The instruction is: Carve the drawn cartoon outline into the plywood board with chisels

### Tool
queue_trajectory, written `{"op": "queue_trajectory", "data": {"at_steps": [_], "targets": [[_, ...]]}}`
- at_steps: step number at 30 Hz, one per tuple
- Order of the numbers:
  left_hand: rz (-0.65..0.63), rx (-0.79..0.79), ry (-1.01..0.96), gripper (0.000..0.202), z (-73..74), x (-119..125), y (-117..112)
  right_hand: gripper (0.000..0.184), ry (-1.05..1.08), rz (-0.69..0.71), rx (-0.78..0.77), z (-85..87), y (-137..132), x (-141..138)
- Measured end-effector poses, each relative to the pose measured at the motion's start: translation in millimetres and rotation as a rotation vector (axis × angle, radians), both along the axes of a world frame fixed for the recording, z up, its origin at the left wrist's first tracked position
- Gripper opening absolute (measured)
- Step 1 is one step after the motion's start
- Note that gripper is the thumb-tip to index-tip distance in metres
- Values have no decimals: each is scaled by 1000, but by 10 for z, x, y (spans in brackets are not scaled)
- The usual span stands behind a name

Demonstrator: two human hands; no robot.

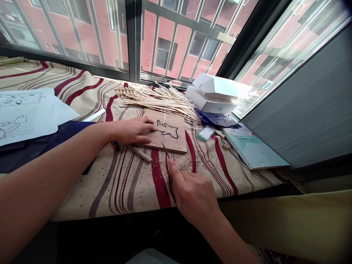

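Note:
A small wooden board with a black animal outline drawn on it lies on the striped cloth. My left hand rests flat on the board's left edge, fingers stretched out, pressing it down. My right hand is closed around a thin carving tool, index finger laid along its shaft. The tool's tip touches the board near its lower edge. Fine wood shavings lie around the board.
A heap of thin wooden sticks lies behind the board. White boxes stand by the window. A teal book lies at right, paper drawings at left, a pale marker and a white stick nearby.

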State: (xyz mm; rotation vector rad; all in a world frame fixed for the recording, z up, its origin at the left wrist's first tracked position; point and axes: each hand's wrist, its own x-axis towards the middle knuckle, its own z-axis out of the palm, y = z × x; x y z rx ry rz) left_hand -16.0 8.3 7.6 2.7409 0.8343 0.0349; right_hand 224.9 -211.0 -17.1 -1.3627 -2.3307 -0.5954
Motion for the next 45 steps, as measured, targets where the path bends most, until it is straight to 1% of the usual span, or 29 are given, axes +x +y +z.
{"op": "queue_trajectory", "data": {"at_steps": [4, 8, 11, 14, 16, 19, 22, 31, 34, 40, 45], "targets": [[11, -26, 37, 77, 10, 7, -2, 52, 0, -16, -8, 28, -9, -32], [2, -15, 31, 75, 8, 3, 3, 53, -7, -46, 8, 19, -30, -64], [12, -26, 36, 78, -10, -2, 25, 54, -8, -53, -17, 9, -43, -85], [1, -29, 20, 77, -21, -5, 44, 52, -3, -68, -9, 4, -58, -95], [4, -30, 20, 76, -14, -3, 43, 53, 9, -69, -16, 5, -65, -86], [25, -49, 45, 79, 11, 8, 25, 54, 21, -56, -48, 12, -62, -60], [26, -59, 52, 82, 28, 21, 8, 52, 20, -66, -30, 20, -48, -49], [27, -42, 29, 78, 14, 23, 38, 53, -12, -127, -66, 59, -97, -126], [23, -48, 33, 76, 17, 20, 48, 53, -12, -126, -65, 62, -109, -148], [19, -39, 40, 79, 15, 18, 67, 53, 18, -139, -88, 50, -126, -152], [19, -41, 41, 75, 8, 19, 70, 54, -2, -153, -87, 54, -137, -158]]}}
